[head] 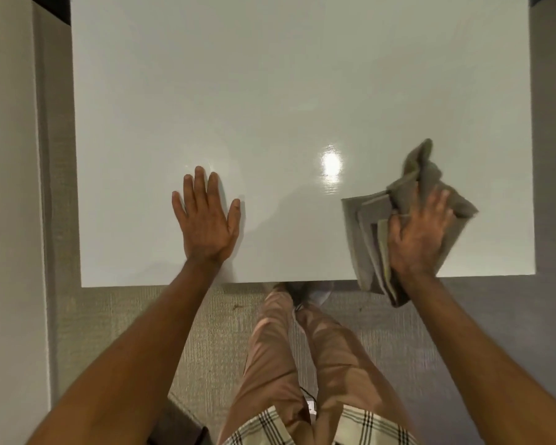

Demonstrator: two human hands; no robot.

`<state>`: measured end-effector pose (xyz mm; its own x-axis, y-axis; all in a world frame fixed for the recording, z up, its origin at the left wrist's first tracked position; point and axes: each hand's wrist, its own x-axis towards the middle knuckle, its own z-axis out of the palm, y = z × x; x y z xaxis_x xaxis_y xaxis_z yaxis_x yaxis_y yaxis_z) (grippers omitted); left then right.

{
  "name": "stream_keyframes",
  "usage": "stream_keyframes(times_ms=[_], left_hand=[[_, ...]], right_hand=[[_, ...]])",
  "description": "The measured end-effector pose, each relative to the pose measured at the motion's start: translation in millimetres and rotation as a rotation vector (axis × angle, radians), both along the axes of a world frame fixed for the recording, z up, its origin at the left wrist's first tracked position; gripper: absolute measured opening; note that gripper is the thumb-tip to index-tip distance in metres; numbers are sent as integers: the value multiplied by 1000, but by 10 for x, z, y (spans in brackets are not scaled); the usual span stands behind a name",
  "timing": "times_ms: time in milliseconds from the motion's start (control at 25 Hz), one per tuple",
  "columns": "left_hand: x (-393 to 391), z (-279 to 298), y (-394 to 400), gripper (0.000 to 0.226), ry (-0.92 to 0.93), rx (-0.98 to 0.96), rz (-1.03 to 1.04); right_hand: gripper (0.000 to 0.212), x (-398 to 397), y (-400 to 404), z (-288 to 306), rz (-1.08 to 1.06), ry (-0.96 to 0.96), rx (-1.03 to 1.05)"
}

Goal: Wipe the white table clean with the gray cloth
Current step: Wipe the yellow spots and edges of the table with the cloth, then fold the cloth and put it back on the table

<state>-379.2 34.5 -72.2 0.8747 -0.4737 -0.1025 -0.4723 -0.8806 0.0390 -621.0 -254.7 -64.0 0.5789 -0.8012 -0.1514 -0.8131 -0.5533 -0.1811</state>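
Left grip [206,220] is laid flat on the white bench [270,91], fingers spread and straight. Right grip [421,232] is pressed onto the crumpled gray cloth [366,239] at the bench's near right edge, fingers apparently straight, though blurred. One fold overhangs the edge.

Glossy white table [270,91], gray cloth [369,226], tan trousers [270,348], seemingly plaid shirt [264,425].

The left hand [206,220] lies flat on the table [270,91]; right of it, the right hand [419,236] rests on the cloth [363,226].
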Motion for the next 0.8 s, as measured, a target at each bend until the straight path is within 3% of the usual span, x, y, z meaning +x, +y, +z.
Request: stream_keyframes(times_ms=[160,280,360,480,640,800], left_hand=[[2,124,-2,68,104,8,-13],[21,437,-106,63,227,-124,111],[4,718,-198,59,239,-180,192],[-187,1040,-334,57,265,-135,61],[-466,1139,-534,62,322,-68,-144],[-515,1105,-695,66,366,-8,-186]], right_hand=[[71,768,768,-46,549,12,46],[70,1016,1027,145,971,11,158],[73,909,1092,379,1044,-20,226],[67,303,1231,726,806,-199,362],[59,-725,1404,902,165,-404,579],[65,-975,1404,886,-521,-443,777]])
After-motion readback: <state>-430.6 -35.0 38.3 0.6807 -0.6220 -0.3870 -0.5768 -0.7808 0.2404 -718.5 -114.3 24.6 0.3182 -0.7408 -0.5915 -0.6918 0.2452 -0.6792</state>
